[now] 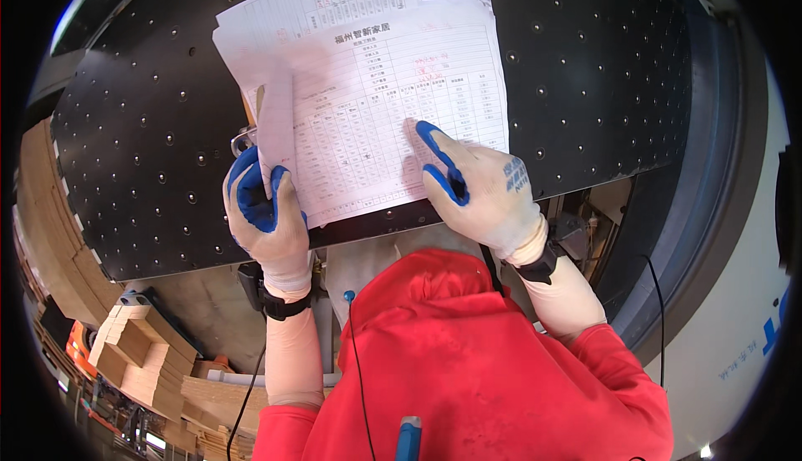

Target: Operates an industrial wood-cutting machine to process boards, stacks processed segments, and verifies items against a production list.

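So the stack of printed sheets (376, 102) is lying flat on the black perforated tabletop (167, 127), near its front edge and right in front of the person, which makes sense since the tables on it face them the right way up for reading. The left hand (266, 219), in a white glove with blue coating, has its fingers (251, 189) pinched on the left edge of the top sheet (276, 127), which is curled up and folded over, looks like it's being held back so the page underneath stays visible. The right hand (480, 189), same kind of glove, isn't gripping anything: fingers are loose, and the index finger (434, 145) is stretched out with its tip pressed on the page, probably marking a row in the table and pinning the sheets down at the same time. Both wrists have black straps. Stacked wooden boards (134, 352) sit lower left, well apart from the paperwork.
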A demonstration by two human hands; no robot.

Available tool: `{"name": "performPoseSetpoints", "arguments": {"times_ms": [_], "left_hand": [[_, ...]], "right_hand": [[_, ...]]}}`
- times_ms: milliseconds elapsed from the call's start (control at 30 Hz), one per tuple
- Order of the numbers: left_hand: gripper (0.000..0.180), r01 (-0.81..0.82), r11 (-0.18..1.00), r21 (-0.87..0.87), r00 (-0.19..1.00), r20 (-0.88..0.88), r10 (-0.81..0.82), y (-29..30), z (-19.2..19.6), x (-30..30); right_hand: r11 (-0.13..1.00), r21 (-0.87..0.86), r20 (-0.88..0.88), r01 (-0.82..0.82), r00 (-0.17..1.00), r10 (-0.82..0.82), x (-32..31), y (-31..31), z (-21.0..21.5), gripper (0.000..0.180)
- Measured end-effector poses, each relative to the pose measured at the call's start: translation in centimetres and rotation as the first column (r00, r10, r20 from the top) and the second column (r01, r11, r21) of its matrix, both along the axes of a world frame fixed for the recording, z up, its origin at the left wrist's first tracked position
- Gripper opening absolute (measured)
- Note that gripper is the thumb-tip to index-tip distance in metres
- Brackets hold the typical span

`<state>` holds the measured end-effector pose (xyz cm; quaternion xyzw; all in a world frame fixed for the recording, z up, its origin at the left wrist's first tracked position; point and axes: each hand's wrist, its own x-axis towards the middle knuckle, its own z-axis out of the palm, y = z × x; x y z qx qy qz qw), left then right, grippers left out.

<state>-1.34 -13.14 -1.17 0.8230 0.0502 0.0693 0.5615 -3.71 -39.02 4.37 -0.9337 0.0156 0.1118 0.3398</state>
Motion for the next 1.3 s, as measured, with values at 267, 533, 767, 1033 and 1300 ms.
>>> {"name": "performPoseSetpoints", "arguments": {"times_ms": [267,533,767,1033,1300], "left_hand": [[0.031,0.020,0.998,-0.064,0.997,-0.069,-0.024,0.5,0.1,0.2],[0.034,0.130,0.991,0.042,0.987,-0.102,-0.125,1.0,0.9,0.5],[0.052,0.296,0.940,0.169,0.955,-0.085,-0.286,0.4,1.5,0.2],[0.055,0.268,0.760,-0.592,0.789,-0.318,-0.526,-4.4,8.4,2.1],[0.034,-0.021,0.746,-0.666,0.829,-0.428,-0.359,-6.1,5.6,3.3]], "right_hand": [[0.996,-0.052,-0.196,-0.075,0.979,0.063,1.8,0.4,-0.2,0.044],[0.830,-0.396,0.087,0.393,0.916,-0.392,-0.8,-4.9,-3.2,0.068],[0.931,0.210,0.181,0.299,0.924,-0.337,-0.6,-2.9,1.3,0.060],[0.934,0.347,0.199,-0.088,0.980,0.018,-0.4,0.8,2.9,0.066],[0.735,0.658,0.058,0.161,0.963,-0.263,-1.1,0.2,1.3,0.063]]}}
